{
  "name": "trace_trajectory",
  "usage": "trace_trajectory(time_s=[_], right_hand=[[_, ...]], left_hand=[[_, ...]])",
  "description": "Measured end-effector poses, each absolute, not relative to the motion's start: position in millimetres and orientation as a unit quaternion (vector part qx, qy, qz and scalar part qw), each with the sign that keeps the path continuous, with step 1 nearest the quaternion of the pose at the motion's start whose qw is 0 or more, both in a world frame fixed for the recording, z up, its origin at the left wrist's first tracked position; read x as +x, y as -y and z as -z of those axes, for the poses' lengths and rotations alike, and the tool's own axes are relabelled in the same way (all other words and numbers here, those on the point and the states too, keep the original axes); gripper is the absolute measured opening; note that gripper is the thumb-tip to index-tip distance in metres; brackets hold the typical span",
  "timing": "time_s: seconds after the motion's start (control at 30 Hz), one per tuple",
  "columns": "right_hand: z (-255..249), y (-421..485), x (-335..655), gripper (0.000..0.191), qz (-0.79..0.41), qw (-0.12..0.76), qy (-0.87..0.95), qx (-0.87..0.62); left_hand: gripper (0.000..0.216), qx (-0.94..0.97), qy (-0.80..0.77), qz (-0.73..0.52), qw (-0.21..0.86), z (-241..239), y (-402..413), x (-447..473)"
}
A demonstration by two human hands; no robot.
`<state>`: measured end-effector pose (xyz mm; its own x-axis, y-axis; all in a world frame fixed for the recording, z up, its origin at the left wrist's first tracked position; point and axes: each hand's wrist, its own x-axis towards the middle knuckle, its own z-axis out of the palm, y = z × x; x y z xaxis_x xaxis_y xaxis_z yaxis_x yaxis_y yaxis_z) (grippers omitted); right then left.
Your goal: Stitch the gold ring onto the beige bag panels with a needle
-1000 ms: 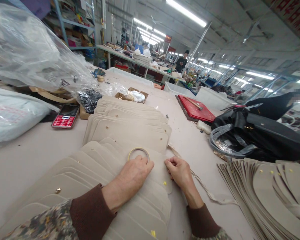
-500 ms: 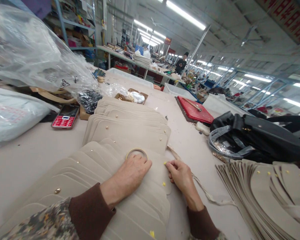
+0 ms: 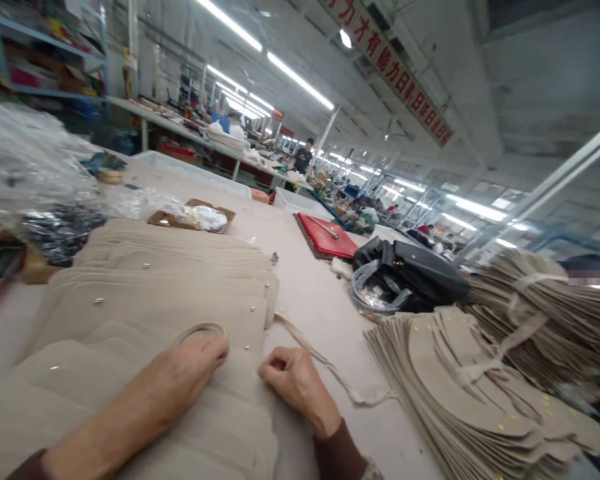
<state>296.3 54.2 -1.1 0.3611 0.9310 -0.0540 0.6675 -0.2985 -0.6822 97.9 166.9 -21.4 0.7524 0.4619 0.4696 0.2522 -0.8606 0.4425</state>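
Note:
My left hand (image 3: 190,370) lies knuckles-up on a spread of beige leather flaps (image 3: 145,313), its fingers curled over the near edge of a thin tape ring (image 3: 200,329). To its right, my right hand (image 3: 293,380) is pinched shut against the edge of the top flap; what its fingertips hold is too small to see. The flaps overlap in rows and carry small gold studs.
A stack of curved beige pieces (image 3: 460,393) sits right, a tied bundle (image 3: 545,313) behind it. A black handbag (image 3: 410,273), red board (image 3: 327,237) and cloth strip (image 3: 325,363) lie beyond. Plastic bags (image 3: 40,173) crowd the left. A person (image 3: 304,155) stands far back.
My head has swung right and up, so the phone and bags slid left and the tied bundle came into view. Both hands stay on the flaps in much the same pose.

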Motion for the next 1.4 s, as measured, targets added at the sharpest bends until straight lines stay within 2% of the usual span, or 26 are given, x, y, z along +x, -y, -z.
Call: trace_trajectory(time_s=[0.13,0.23,0.33,0.47,0.53,0.73,0.9,1.0,1.2,1.3,1.4], right_hand=[[1,-41,291,0.012,-0.277,0.225,0.537,-0.765],[0,-41,291,0.007,-0.271,0.208,0.525,-0.780],[-3,-43,289,0.007,-0.248,0.264,0.510,-0.780],[-11,-47,276,0.017,-0.228,0.417,0.559,-0.680],[-14,-50,267,0.018,-0.191,0.449,0.616,-0.619],[-12,-58,253,0.018,-0.070,0.419,0.717,-0.553],[-5,-58,254,0.018,0.017,0.397,0.707,-0.585],[-10,-57,251,0.015,-0.053,0.418,0.650,-0.632],[-23,-72,248,0.022,-0.342,0.503,0.438,-0.662],[-19,-81,260,0.026,-0.367,0.536,0.372,-0.663],[-10,-82,280,0.034,-0.387,0.516,0.356,-0.676]], left_hand=[[0.023,0.910,-0.214,-0.291,0.205,-1,-159,92],[0.019,0.901,-0.214,-0.303,0.227,-6,-152,91],[0.017,0.897,-0.206,-0.311,0.237,-4,-148,89],[0.035,0.911,-0.196,-0.301,0.201,1,-145,89],[0.038,0.918,-0.196,-0.289,0.188,2,-143,90],[0.033,0.922,-0.193,-0.268,0.200,-4,-136,91],[0.010,0.919,-0.220,-0.223,0.240,-13,-138,93],[0.013,0.914,-0.233,-0.232,0.239,-15,-140,96],[0.022,0.913,-0.217,-0.298,0.174,-18,-138,99],[0.022,0.908,-0.208,-0.329,0.158,-16,-135,98],[0.019,0.917,-0.243,-0.289,0.125,-11,-138,96]])
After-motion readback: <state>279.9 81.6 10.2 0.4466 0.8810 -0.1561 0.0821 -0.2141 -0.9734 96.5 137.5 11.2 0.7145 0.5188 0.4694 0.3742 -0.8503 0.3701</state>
